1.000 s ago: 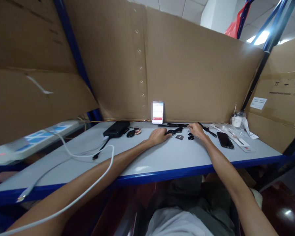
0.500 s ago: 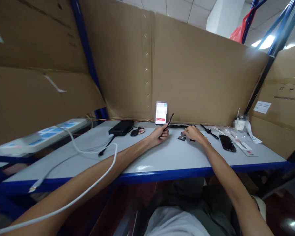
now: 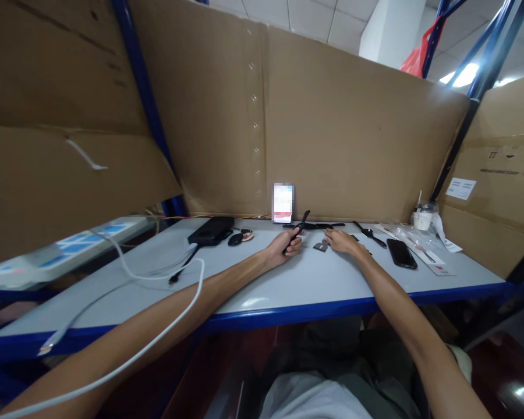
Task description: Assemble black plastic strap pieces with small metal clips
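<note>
Now gripping a black strap (image 3: 305, 217) in the left hand (image 3: 282, 247), just raised off the tabletop (image 3: 262, 285) and so freely turnable, with the right hand (image 3: 342, 241), grasp unclear, beside a grey square (image 3: 320, 247).

The left hand (image 3: 283, 245) and right hand (image 3: 343, 240) were bare, and so were the wrists. Both forearms were uncovered too, slender at the wrist and broader toward the near side. At the near edge of the scene showed a plain, pale grey top (image 3: 305, 397), its cloth softly creased. Just right of it and farther off were dark, greenish-grey trousers (image 3: 375, 391), their folds partly lost in shadow.
</note>
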A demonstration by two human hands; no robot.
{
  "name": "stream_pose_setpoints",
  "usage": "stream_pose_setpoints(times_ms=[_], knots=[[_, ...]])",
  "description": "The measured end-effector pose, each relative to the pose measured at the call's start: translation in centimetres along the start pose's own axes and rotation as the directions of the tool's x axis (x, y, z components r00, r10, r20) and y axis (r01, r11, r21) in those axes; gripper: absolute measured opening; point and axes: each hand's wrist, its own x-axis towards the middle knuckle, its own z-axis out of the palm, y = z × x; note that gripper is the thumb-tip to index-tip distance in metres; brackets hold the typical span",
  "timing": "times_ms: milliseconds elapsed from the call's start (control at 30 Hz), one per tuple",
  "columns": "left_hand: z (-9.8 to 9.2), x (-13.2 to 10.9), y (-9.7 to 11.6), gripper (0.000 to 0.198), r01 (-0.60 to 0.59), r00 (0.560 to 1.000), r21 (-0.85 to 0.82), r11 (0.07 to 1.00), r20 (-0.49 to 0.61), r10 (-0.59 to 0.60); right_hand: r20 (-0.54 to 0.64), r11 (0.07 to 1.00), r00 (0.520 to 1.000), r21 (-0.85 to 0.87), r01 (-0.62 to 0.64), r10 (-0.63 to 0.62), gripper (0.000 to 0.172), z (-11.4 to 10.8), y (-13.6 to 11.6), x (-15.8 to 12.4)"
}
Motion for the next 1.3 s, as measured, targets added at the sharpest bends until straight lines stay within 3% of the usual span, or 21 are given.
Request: stream_pose_setpoints(times_ms=[233, 300, 433, 533, 667, 867, 1067, 1167, 1300], knots=[[0.8, -0.2, 0.1, 0.020, -0.008, 0.998, -0.022, 1.000, -0.061, 0.007, -0.130, 0.988, 0.980, 0.009, -0.152, 0.152, 0.036, -1.8, 0.6, -0.4], [1.0, -0.3, 0.2, 0.019, -0.004, 0.995, -0.024, 1.000, -0.100, 0.001, -0.142, 0.994, 0.984, 0.038, -0.102, 0.106, 0.034, -1.5, 0.8, -0.3], [1.2, -0.4, 0.1, 0.017, -0.040, 0.990, 0.019, 0.999, -0.134, 0.043, -0.122, 0.995, 0.989, 0.050, 0.090, -0.083, 0.046, -0.1, 0.0, 0.0], [1.3, -0.4, 0.0, 0.013, -0.072, 0.989, 0.052, 0.996, -0.129, 0.078, -0.047, 0.992, 0.991, 0.015, 0.127, -0.126, 0.045, 0.3, -1.3, 0.1], [1.3, -0.4, -0.2, 0.009, -0.080, 0.988, 0.064, 0.995, -0.125, 0.088, -0.013, 0.998, 0.998, -0.007, 0.057, -0.057, 0.038, -0.8, -2.3, -0.4], [1.1, -0.2, -0.1, 0.008, -0.085, 0.985, 0.075, 0.993, -0.140, 0.095, -0.107, 0.999, 0.994, 0.041, -0.027, 0.031, 0.031, -2.3, -1.1, -1.0], [1.4, -0.6, -0.2, 0.010, -0.091, 0.991, 0.127, 0.988, -0.088, 0.103, -0.102, 0.990, 0.985, 0.025, -0.138, 0.140, 0.044, -2.4, 0.5, -1.0], [1.7, -0.6, -0.4, 0.010, -0.100, 0.989, 0.171, 0.980, -0.093, 0.117, -0.121, 0.976, 0.969, 0.010, -0.218, 0.218, 0.039, -2.2, 1.2, -1.0], [1.8, -0.5, -0.6, 0.010, -0.102, 0.988, 0.199, 0.975, -0.095, 0.123, -0.157, 0.981, 0.971, -0.053, -0.189, 0.178, 0.044, -1.2, 1.4, -0.8]])
